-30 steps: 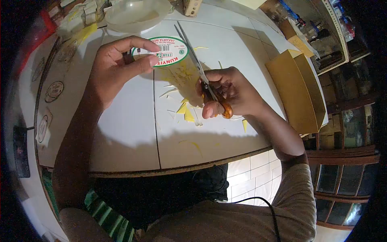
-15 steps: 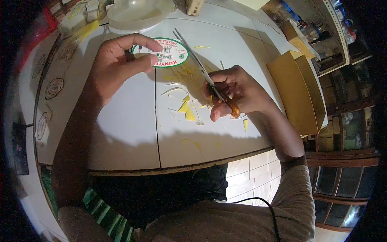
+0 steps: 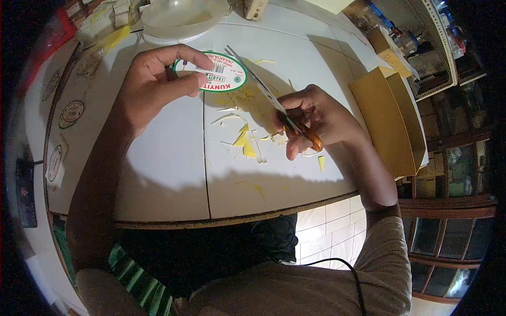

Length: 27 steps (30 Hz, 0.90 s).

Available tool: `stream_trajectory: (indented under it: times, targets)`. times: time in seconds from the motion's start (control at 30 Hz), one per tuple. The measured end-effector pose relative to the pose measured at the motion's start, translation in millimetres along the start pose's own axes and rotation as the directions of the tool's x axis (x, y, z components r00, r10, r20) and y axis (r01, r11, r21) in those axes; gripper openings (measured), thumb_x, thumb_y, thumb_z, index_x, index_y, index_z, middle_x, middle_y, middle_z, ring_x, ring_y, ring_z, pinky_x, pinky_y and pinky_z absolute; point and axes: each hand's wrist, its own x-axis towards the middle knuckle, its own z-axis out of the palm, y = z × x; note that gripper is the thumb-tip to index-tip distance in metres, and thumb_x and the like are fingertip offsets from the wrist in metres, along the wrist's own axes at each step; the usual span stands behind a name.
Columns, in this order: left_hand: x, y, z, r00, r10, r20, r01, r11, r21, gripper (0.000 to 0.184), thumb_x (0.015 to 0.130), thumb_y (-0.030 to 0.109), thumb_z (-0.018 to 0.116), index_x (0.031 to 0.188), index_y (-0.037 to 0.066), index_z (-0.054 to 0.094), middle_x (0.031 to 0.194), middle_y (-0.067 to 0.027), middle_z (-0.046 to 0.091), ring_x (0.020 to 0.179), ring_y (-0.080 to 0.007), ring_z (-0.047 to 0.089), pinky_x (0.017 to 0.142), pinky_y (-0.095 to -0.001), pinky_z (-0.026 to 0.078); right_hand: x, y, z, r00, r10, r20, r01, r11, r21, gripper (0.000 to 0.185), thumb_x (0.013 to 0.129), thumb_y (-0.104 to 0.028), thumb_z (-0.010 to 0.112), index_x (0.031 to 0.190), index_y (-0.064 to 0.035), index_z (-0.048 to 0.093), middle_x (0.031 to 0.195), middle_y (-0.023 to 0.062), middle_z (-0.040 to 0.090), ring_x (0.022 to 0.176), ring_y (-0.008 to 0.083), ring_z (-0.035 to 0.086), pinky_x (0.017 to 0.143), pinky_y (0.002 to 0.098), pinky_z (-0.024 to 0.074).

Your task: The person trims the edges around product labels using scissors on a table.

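Observation:
My left hand (image 3: 163, 79) pinches an oval label (image 3: 227, 73) between thumb and fingers. The label is white with a green rim, and its red print appears upside down. In my right hand (image 3: 313, 118) is a pair of scissors (image 3: 263, 87) with orange-brown handles, my fingers wrapped round them. The blades point up and left, close to the label's right edge; whether they touch it I cannot tell. Yellow and white paper scraps (image 3: 246, 145) lie on the white tiled table (image 3: 168, 184) beneath and between my hands.
A pale bowl (image 3: 182, 18) stands at the back of the table. Several oval labels (image 3: 71, 113) lie along the left side. An open cardboard box (image 3: 387, 121) sits at the right edge. Shelves with glass panes (image 3: 443, 231) stand further right. A black cable (image 3: 348, 266) crosses my lap.
The scissors have shifted slightly right and down with my right hand, away from the label. The label has tilted or turned a little; my left hand has barely moved.

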Motion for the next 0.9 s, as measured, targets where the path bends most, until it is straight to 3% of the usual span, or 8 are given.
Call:
stream_trajectory:
  times: [0.13,0.2,0.3,0.43,0.53,0.6,0.83,0.9]
  targets:
    - [-0.1,-0.3,-0.3,1.0,0.012,0.002,-0.012,1.0,0.005,0.021,0.078,0.012,0.067,0.097,0.002,0.063,0.097,-0.0046,0.063,0.072,-0.0067,0.052,0.063,-0.0199,0.042,-0.5,-1.9,-1.5,1.0,0.019,0.009,-0.019,1.0,-0.008,0.052,0.053,-0.028,0.092,0.081,0.0002,0.059,0.06,-0.0013,0.055,0.054,0.0027,0.049,0.048,0.019,0.0361]
    - [0.2,-1.7,-0.9,0.999,0.04,0.022,-0.04,0.999,-0.008,0.021,0.078,0.011,0.067,0.097,0.002,0.063,0.098,-0.0048,0.063,0.073,-0.0068,0.053,0.063,-0.02,0.042,0.7,3.3,-2.3,0.978,-0.203,0.044,0.205,0.977,-0.058,0.036,0.066,-0.022,0.085,0.076,-0.0042,0.055,0.05,-0.0012,0.052,0.045,0.0038,0.05,0.041,0.0218,0.0341]
    - [-0.6,2.5,-0.6,0.999,0.046,0.027,-0.045,0.998,-0.045,0.018,0.08,0.001,0.062,0.098,0.0,0.065,0.097,-0.0062,0.065,0.077,-0.0074,0.058,0.069,-0.0207,0.048,-1.4,0.6,-4.4,0.994,-0.094,0.056,0.095,0.995,-0.014,0.037,0.065,-0.021,0.085,0.075,-0.0038,0.055,0.051,-0.0011,0.051,0.044,0.0034,0.049,0.041,0.0214,0.0335]
    - [0.2,0.2,-0.3,0.999,0.036,0.029,-0.034,0.998,-0.046,0.018,0.08,0.001,0.062,0.098,0.001,0.065,0.095,-0.0055,0.065,0.075,-0.0069,0.057,0.068,-0.0201,0.047,-1.9,4.7,-7.7,0.988,-0.14,0.062,0.143,0.989,-0.034,0.037,0.065,-0.02,0.086,0.076,-0.0034,0.054,0.051,-0.0011,0.051,0.044,0.0032,0.049,0.04,0.0208,0.0325]
    - [0.6,-2.9,-1.6,0.999,-0.029,0.039,0.029,1.0,0.0,0.019,0.078,0.009,0.066,0.095,0.002,0.063,0.099,-0.0057,0.063,0.074,-0.0073,0.055,0.063,-0.0203,0.044,-3.1,2.0,-10.2,0.994,-0.081,0.076,0.084,0.996,-0.043,0.038,0.065,-0.021,0.086,0.076,-0.0035,0.055,0.05,-0.0013,0.05,0.044,0.0037,0.048,0.042,0.0213,0.0331]
    - [0.4,-3.1,-1.5,0.999,-0.031,0.04,0.031,0.999,-0.004,0.018,0.078,0.008,0.066,0.095,0.003,0.063,0.099,-0.0057,0.063,0.073,-0.0073,0.055,0.063,-0.0206,0.045,-2.5,0.1,-13.2,0.994,-0.042,0.099,0.054,0.992,-0.115,0.051,0.053,-0.025,0.092,0.08,0.0006,0.057,0.058,-0.0026,0.053,0.053,0.0015,0.046,0.046,0.0198,0.0343]
    - [0.5,-0.4,-1.7,0.998,-0.013,0.062,0.013,1.0,0.0,0.017,0.078,0.008,0.065,0.094,0.003,0.063,0.098,-0.0056,0.063,0.073,-0.0069,0.054,0.063,-0.0205,0.045,-3.5,4.3,-15.1,0.999,-0.015,0.035,0.023,0.971,-0.24,0.052,0.055,-0.027,0.091,0.082,0.0009,0.058,0.058,-0.0027,0.053,0.05,0.0032,0.048,0.046,0.0191,0.0365]
    - [-0.7,2.4,-1.6,0.997,-0.049,0.057,0.048,0.999,0.023,0.016,0.078,0.008,0.065,0.094,0.003,0.063,0.098,-0.0054,0.063,0.075,-0.0071,0.055,0.064,-0.021,0.046,-1.1,11.0,-11.5,0.999,-0.024,-0.049,0.032,0.983,0.182,0.052,0.059,-0.028,0.089,0.089,0.0023,0.059,0.061,-0.0001,0.058,0.053,0.0072,0.056,0.049,0.0187,0.0435]
